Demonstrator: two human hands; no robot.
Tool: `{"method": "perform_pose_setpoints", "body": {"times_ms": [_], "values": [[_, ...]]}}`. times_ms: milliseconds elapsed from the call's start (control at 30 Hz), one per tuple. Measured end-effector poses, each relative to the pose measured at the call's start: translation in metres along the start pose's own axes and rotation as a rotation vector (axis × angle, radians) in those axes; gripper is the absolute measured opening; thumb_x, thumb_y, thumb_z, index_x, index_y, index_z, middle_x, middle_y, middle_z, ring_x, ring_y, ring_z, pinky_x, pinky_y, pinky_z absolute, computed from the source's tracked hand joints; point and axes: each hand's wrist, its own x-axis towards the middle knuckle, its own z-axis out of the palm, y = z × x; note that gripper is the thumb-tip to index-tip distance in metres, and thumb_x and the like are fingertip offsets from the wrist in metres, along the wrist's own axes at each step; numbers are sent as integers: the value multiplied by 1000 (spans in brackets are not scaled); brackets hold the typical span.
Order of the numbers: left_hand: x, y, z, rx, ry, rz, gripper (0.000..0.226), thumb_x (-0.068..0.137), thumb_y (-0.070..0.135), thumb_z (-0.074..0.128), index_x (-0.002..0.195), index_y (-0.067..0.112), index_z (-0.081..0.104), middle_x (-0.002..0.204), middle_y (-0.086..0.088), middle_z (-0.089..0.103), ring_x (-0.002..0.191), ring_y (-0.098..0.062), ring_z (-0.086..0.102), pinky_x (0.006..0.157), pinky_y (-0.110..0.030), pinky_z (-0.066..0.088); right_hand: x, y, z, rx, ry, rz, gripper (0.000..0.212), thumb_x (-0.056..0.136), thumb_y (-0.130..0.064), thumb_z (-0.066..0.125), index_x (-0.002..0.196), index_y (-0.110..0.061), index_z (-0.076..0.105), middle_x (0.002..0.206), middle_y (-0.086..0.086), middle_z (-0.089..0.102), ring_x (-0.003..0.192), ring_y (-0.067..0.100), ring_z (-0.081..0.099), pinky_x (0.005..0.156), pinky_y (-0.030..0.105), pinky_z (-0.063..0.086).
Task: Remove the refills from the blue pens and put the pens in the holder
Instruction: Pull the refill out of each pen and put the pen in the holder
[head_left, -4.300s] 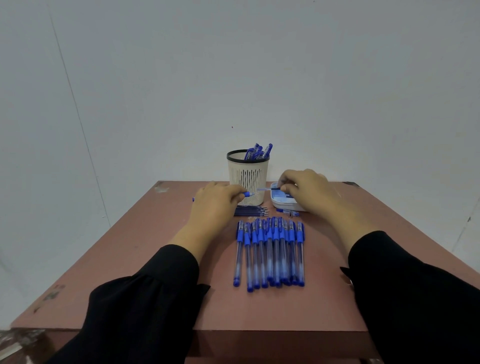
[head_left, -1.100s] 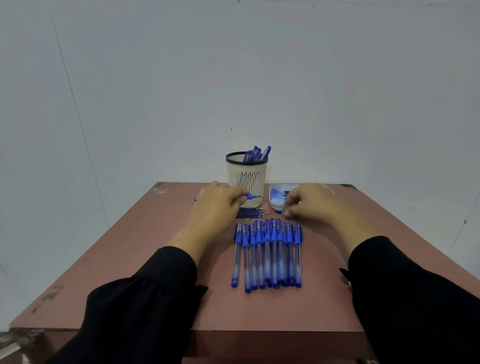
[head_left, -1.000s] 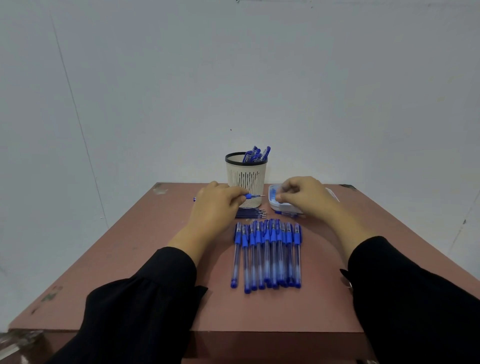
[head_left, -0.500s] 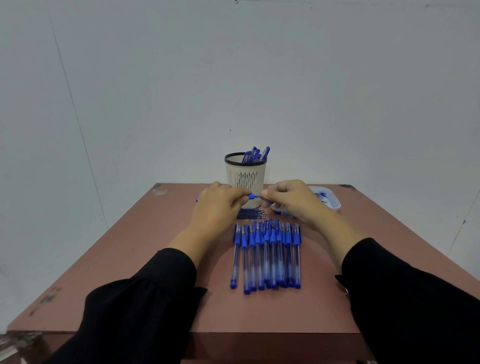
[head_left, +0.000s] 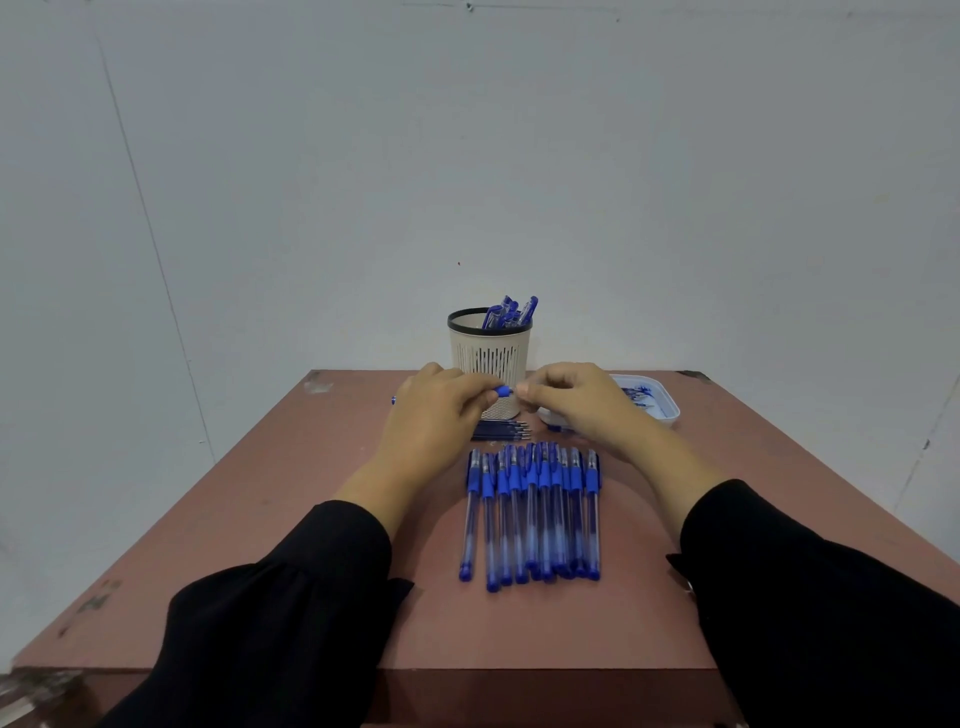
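My left hand (head_left: 434, 423) grips a blue pen (head_left: 501, 391) held level in front of the holder; only the pen's blue grip end and far tail show. My right hand (head_left: 574, 405) pinches at that grip end, fingertips almost meeting the left hand's. The cream slotted holder (head_left: 490, 349) with a black rim stands at the table's back and has several blue pens (head_left: 511, 312) in it. A row of several capped blue pens (head_left: 532, 512) lies side by side mid-table. Several dark refills (head_left: 500, 431) lie in a small bundle just behind that row.
A white tray (head_left: 670, 413) with small blue parts sits at the back right, just right of my right hand. The reddish-brown table (head_left: 270, 519) ends at a front edge near my black sleeves. A plain pale wall is behind.
My right hand left the tray, dipped toward the pen row, then came left to the tip of the pen in my left hand. The left hand stayed put.
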Motion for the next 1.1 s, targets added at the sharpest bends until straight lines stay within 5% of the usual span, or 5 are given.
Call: {"method": "perform_pose_setpoints", "body": {"times_ms": [133, 300, 433, 700, 1100], "values": [[0, 2, 0, -2, -6, 16, 24, 96, 30, 50, 113, 28, 67, 87, 4, 67, 83, -16, 43, 75, -31, 33, -1, 0, 1, -7, 4, 51, 44, 89, -52, 57, 77, -13, 73, 91, 26, 67, 72, 33, 60, 79, 54, 54], [0, 0, 0, -3, 14, 15, 23, 95, 30, 51, 112, 30, 67, 84, 6, 66, 81, -14, 41, 73, -30, 32, -2, -1, -3, 22, -19, -50, 10, 89, -20, 67, 96, -13, 66, 79, 26, 60, 69, 32, 57, 69, 50, 53], [-1, 1, 0, -12, 15, 21, 23, 95, 31, 51, 112, 29, 67, 83, 7, 65, 80, -13, 40, 73, -29, 31, -3, -1, 0, 1, -10, 15, 36, 88, -47, 61, 81, -14, 71, 90, 32, 63, 71, 33, 57, 78, 62, 51], [-1, 2, 0, 0, 1, 24, 24, 96, 32, 50, 113, 30, 67, 83, 7, 64, 81, -14, 42, 72, -28, 28, -2, 1, -2, -11, -10, 3, 33, 89, -46, 61, 85, -15, 71, 94, 30, 65, 73, 32, 59, 79, 60, 52], [2, -7, 3, 103, -15, -27, 25, 96, 33, 48, 113, 30, 66, 98, 6, 70, 86, -17, 46, 77, -33, 37, 6, 6, -13, -269, 55, -6, 28, 96, -34, 53, 86, -14, 69, 82, 7, 68, 72, 18, 60, 62, 26, 46]]}}
